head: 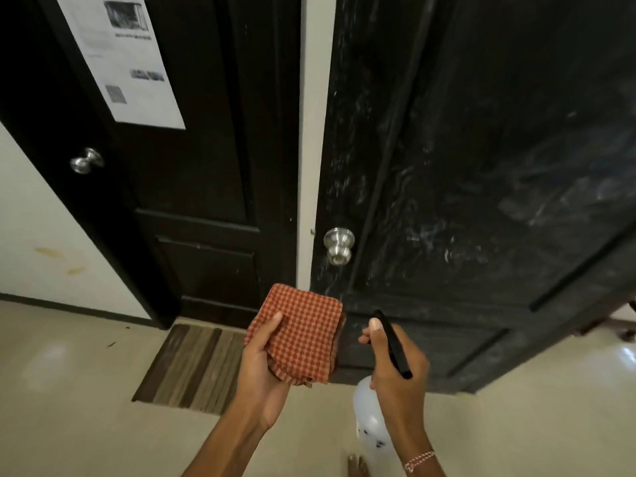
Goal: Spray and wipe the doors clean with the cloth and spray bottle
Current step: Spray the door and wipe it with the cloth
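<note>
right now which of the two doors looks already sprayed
The right door, wet and streaky across its panels, with its knob just above the cloth. The left door looks dry and carries a paper notice.

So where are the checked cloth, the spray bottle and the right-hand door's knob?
Orange checked cloth (301, 333): head view, middle of its folded face.
White plastic spray bottle (370, 420): head view, its body.
Silver round doorknob (339, 245): head view, its centre.

There is just one camera, worn on the person's head. It looks forward and down. Near the bottom it sees the two arms reaching out and the floor. Farther off stand two dark doors, the left door and the right door, seen from close up. The wide lens makes them lean.
</note>
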The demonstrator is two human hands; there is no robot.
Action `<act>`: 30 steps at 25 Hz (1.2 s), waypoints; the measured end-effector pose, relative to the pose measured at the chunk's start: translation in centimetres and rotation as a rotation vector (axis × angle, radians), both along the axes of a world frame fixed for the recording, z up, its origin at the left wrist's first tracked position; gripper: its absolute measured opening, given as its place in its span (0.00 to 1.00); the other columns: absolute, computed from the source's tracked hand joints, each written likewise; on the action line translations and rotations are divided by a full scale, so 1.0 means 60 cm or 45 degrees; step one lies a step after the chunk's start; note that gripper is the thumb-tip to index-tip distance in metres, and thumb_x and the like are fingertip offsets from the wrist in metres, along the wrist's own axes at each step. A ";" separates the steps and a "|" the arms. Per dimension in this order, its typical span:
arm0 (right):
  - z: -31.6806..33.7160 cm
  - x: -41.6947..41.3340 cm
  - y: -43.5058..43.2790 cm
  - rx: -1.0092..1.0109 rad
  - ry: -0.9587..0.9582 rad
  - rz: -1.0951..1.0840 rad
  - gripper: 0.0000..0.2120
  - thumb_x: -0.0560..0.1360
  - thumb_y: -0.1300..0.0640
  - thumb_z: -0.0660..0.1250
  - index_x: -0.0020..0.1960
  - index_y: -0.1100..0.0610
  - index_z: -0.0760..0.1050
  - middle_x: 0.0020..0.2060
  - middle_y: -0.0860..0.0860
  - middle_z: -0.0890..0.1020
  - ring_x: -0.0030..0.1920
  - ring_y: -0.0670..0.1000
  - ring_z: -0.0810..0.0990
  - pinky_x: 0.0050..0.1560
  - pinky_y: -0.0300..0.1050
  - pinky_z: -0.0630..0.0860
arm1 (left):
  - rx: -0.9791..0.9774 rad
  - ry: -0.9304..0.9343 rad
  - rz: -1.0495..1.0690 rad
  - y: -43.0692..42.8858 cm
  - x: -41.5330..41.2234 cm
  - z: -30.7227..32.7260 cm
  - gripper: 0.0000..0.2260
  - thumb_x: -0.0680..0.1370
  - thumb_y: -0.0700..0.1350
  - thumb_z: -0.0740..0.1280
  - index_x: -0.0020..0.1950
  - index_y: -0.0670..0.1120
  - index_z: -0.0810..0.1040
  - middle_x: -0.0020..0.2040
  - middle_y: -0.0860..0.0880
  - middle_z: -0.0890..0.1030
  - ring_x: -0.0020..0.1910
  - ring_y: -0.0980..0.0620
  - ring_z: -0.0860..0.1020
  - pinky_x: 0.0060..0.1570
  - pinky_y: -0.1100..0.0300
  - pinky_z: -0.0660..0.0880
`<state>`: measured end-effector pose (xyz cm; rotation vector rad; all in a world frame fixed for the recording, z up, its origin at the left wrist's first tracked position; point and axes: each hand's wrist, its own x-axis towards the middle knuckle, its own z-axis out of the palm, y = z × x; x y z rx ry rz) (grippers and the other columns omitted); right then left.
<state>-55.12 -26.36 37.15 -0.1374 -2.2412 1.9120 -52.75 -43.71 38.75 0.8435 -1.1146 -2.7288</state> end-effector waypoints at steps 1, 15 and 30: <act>0.007 -0.043 0.010 0.013 -0.008 0.055 0.21 0.78 0.28 0.64 0.46 0.42 0.85 0.40 0.44 0.85 0.45 0.53 0.81 0.48 0.51 0.78 | 0.004 0.003 0.052 0.011 -0.031 0.005 0.20 0.76 0.50 0.69 0.67 0.48 0.79 0.56 0.44 0.87 0.62 0.38 0.80 0.54 0.41 0.78; 0.128 -0.356 0.039 0.174 0.264 0.460 0.18 0.82 0.46 0.66 0.41 0.57 0.82 0.34 0.47 0.84 0.43 0.33 0.79 0.48 0.20 0.69 | 0.087 0.065 0.601 0.074 -0.275 0.068 0.17 0.80 0.49 0.69 0.68 0.51 0.79 0.62 0.47 0.85 0.67 0.41 0.79 0.70 0.36 0.70; 0.122 -0.403 0.012 0.187 0.176 0.365 0.30 0.74 0.20 0.57 0.43 0.44 0.83 0.42 0.45 0.86 0.54 0.58 0.83 0.59 0.63 0.81 | 0.072 0.101 0.519 0.052 -0.292 0.114 0.10 0.83 0.48 0.65 0.64 0.51 0.79 0.60 0.46 0.84 0.61 0.44 0.80 0.52 0.46 0.75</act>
